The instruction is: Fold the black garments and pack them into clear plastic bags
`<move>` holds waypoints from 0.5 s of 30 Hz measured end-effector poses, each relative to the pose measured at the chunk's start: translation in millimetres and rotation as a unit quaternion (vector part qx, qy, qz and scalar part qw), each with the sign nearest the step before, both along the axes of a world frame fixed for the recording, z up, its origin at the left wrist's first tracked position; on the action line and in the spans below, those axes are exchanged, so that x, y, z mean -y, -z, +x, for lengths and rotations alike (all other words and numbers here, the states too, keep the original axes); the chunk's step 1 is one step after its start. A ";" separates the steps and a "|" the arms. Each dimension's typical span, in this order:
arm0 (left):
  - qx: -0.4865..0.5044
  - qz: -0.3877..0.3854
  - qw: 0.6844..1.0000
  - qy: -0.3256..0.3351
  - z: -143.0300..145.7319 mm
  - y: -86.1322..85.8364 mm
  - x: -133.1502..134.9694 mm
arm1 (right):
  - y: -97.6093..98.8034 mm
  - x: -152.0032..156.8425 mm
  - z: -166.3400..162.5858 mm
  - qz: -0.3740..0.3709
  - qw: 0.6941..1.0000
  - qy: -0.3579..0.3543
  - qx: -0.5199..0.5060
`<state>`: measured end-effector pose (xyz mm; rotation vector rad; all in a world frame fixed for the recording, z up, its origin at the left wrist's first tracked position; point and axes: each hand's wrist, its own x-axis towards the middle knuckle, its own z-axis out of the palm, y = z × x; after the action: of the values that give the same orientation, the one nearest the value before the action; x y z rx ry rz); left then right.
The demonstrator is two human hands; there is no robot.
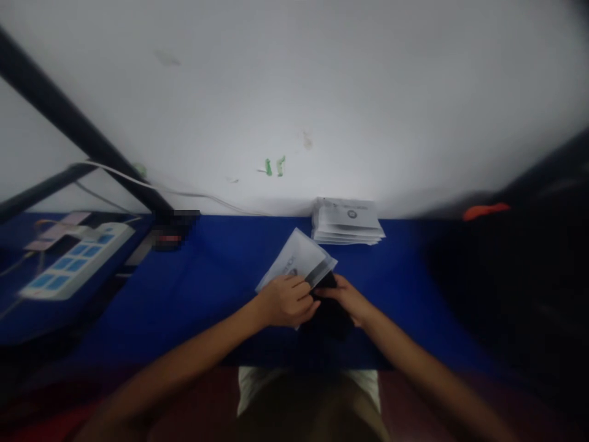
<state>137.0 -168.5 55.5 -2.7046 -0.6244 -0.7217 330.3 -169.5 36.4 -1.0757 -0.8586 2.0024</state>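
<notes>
Pouch stack (350, 216) on table (216, 264) by wall (391, 104), single pouch (294, 255) before it, power strip (79, 263) far left

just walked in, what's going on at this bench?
A person is handling a pale printed bag and a black item. The left hand grips the bag; the right hand holds the black item against the bag's edge. Whether it's partly inside is unclear. A stack of similar bags lies beyond, on the blue table near the wall.
</notes>
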 end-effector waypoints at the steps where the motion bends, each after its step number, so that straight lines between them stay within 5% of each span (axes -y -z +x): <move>1: -0.021 -0.011 0.999 -0.022 -3.9 2.0 -0.3 | -0.5 0.3 -1.1 0.003 1.000 0.021 0.004; 15: -0.244 -0.193 0.943 -0.122 -26.1 9.8 -6.7 | 7.5 -22.3 -6.6 0.045 0.993 0.105 0.014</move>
<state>110.9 -161.7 45.6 -2.8995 -1.0217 0.1568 323.7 -147.2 28.9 -1.0975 -0.8053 1.7624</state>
